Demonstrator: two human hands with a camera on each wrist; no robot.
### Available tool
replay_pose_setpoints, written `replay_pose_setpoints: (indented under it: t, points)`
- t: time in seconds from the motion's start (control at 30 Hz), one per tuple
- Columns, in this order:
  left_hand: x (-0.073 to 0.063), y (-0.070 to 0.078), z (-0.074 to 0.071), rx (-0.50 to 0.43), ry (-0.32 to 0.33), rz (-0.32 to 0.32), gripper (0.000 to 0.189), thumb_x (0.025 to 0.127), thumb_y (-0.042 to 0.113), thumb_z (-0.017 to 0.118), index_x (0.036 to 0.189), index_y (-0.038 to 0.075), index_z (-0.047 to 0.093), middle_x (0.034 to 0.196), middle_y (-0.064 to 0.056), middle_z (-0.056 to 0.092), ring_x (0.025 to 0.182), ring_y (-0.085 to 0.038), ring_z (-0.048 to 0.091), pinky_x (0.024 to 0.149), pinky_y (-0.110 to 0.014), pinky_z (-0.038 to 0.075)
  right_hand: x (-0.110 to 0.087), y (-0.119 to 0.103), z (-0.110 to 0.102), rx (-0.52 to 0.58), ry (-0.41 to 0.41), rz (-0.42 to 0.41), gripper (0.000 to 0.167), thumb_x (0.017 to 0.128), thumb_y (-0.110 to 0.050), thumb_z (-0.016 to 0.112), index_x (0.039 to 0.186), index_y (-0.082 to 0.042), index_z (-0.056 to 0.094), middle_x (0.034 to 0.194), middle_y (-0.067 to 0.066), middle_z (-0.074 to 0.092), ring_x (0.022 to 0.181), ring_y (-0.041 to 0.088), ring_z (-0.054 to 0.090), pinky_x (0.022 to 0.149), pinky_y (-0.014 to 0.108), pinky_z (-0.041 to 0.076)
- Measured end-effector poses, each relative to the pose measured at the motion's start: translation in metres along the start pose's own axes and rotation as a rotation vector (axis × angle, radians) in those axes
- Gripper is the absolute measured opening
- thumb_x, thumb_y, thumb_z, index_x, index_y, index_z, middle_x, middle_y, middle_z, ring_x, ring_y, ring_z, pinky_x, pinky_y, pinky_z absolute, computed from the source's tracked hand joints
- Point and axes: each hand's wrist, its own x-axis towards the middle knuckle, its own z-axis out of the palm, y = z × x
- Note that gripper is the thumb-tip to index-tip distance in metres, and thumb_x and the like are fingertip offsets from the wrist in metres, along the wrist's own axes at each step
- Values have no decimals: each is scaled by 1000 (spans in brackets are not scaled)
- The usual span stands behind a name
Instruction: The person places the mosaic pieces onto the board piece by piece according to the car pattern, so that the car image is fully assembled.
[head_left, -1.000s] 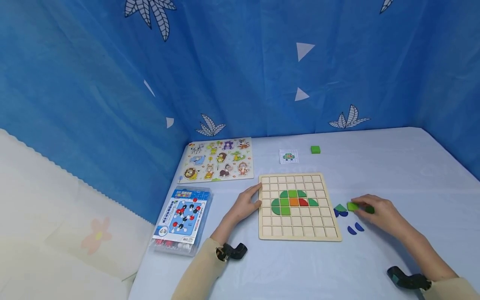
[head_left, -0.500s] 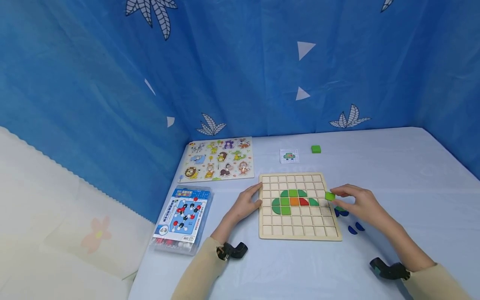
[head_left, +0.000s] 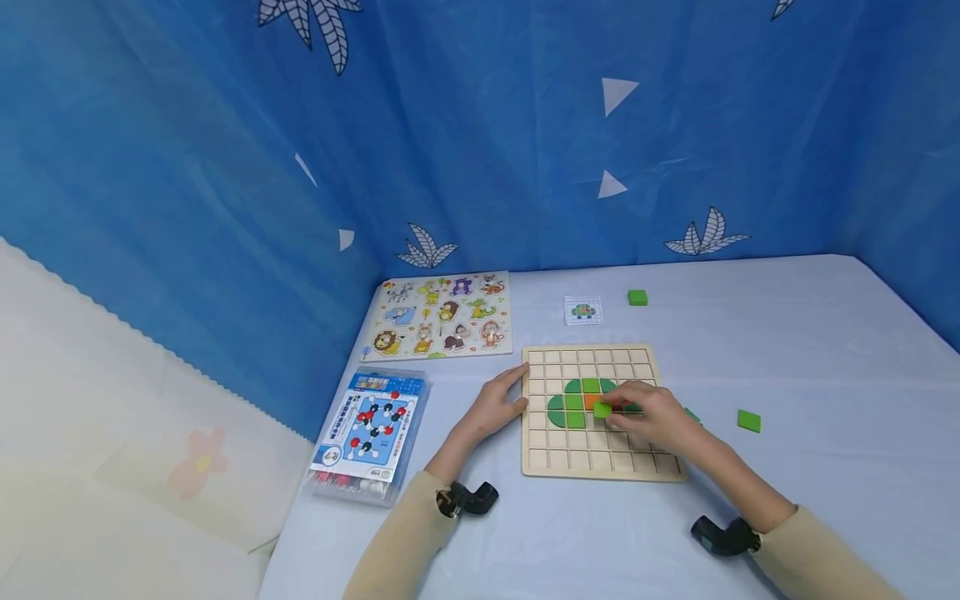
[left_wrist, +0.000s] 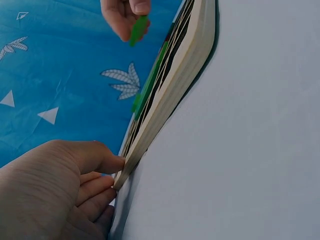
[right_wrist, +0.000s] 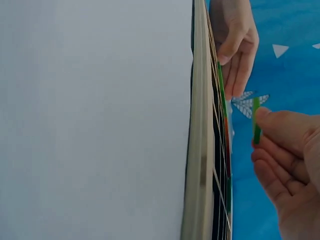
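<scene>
In the head view a light wooden grid board [head_left: 555,458] lies on the table, bearing green, orange and red pieces that form a dome-like shape. My right hand [head_left: 652,414] pinches a light-green square tile [head_left: 602,410] between thumb and fingertips, over the pattern's lower middle. The right wrist view shows the same tile [right_wrist: 256,120] edge-on, raised off the board. My left hand [head_left: 491,404] touches the board's left edge with fairly straight fingers and thumb; the left wrist view has the thumb [left_wrist: 107,159] against the rim. My right hand covers part of the pattern.
Behind the board lie a small picture card [head_left: 583,311] and a green square tile [head_left: 637,297]. Another green tile [head_left: 748,420] lies to the right. An animal puzzle board [head_left: 438,317] and a boxed molecule kit [head_left: 367,433] are at left. A blue curtain [head_left: 487,142] backs the table.
My right hand has carried the light-green tile leftward from the table right of the board to over the pattern. A second green tile it covered now shows at right. My left hand stays at the edge.
</scene>
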Motion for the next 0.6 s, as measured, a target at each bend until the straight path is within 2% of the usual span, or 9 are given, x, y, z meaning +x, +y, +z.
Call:
replay_pose_setpoints:
  t: [0.1, 0.4, 0.6]
  points:
    - [0, 0, 0, 4, 0, 1, 62, 88, 8, 60, 145, 5, 36, 145, -12, 39, 134, -24, 34, 110, -34, 29, 1, -1, 6, -27, -6, -33, 30, 75, -8, 79, 103, -5, 71, 98, 1, 67, 87, 16, 62, 71, 34, 56]
    - [0, 2, -1, 13, 3, -2, 62, 87, 8, 60, 145, 5, 37, 145, -13, 40, 134, -25, 34, 110, -34, 28, 1, -4, 12, -86, -78, -15, 28, 78, -9, 77, 105, -6, 71, 103, 4, 67, 102, 28, 60, 83, 44, 53]
    - [0, 2, 0, 8, 2, -6, 62, 87, 8, 61, 145, 5, 37, 145, -13, 39, 134, -25, 34, 110, -34, 28, 0, -2, 15, -105, -85, -28, 29, 77, -10, 77, 105, -6, 70, 102, 3, 66, 100, 25, 61, 82, 41, 53]
